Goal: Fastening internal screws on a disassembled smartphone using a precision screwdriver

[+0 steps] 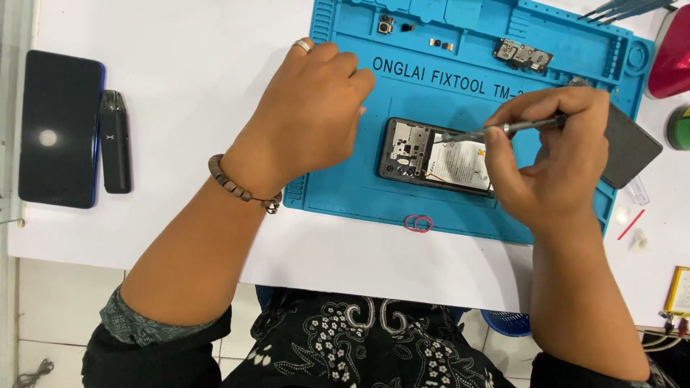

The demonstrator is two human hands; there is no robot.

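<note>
The right hand (557, 154) pinched a slim screwdriver (503, 130) in its grip, the tip resting on the opened phone (424, 154), which lay back-up on the blue work mat (345, 179) atop the white desk (180, 43). The left hand (305, 108) hovered loosely curled over the mat just left of the phone, grasping nothing. Well apart at the desk's left edge lay a dark phone (59, 129) beside a small black device (115, 141).

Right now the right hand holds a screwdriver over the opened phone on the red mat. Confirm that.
Not quite: the mat is blue, as the head view shows. The rest holds: the right hand holds the screwdriver over the opened phone.
</note>
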